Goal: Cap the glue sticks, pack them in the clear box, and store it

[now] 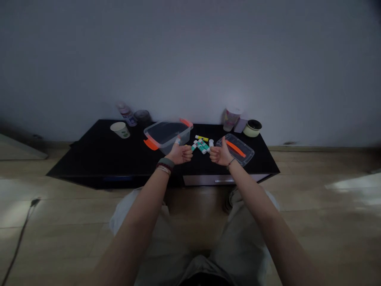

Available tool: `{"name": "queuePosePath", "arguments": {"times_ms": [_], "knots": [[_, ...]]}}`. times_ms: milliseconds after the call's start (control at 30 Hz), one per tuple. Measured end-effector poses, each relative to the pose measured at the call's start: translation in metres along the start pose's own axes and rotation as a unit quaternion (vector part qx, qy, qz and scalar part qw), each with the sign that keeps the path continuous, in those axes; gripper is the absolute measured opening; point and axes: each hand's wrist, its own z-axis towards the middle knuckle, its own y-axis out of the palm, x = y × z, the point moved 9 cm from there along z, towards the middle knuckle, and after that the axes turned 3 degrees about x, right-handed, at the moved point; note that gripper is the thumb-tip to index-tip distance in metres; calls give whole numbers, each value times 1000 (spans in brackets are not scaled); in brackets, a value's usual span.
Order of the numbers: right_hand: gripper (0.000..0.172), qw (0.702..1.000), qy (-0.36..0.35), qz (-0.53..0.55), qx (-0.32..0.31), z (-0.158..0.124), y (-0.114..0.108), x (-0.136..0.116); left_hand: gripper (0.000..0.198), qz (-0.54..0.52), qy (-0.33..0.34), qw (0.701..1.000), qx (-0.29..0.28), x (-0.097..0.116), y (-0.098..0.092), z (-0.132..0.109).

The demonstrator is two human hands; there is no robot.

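My left hand and my right hand hover over the front of a black low table, both curled into loose fists with thumbs raised. Neither holds anything that I can see. Between them lie several white-and-green glue sticks and a yellow-capped glue stick. Nearest my left hand is a clear plastic box with orange clip handles. Just beyond my right hand lies a clear plastic lid with an orange strip on it.
A paper cup lies on its side at the table's left. Along the wall stand a bottle, a dark round container, a plastic cup, a small lilac box and a round cream-coloured jar. A cable crosses the wooden floor.
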Motion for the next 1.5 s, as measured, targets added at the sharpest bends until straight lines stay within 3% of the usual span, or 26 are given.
{"name": "queuePosePath", "arguments": {"times_ms": [333,500,600,667,767,867,967,1033,1200,1333,1500], "knots": [[70,1000,11,-16,15,2,-6,-1,72,27,13,999,15,0,0,-1],[68,997,-19,-55,49,5,-10,-9,71,143,39,988,32,9,-1,8],[58,976,-45,-149,154,8,-33,-21,66,343,72,925,147,22,-18,9],[47,929,-57,-276,239,5,-50,-31,59,448,83,867,203,29,-25,3],[31,803,-75,-509,300,0,-57,-46,40,532,82,819,200,28,-27,-6],[15,673,-53,-669,311,0,-54,-47,28,632,106,733,227,31,-30,-16],[24,591,-22,-739,324,3,-54,-45,18,701,99,649,279,33,-36,-20],[31,566,-5,-762,315,8,-55,-41,18,734,87,606,295,32,-37,-17],[39,538,40,-792,285,23,-64,-29,30,792,106,516,310,33,-23,-3],[38,537,46,-795,278,26,-64,-24,34,818,106,486,289,26,-20,13],[31,549,41,-783,289,15,-62,-27,35,827,94,470,295,18,-32,24]]}}
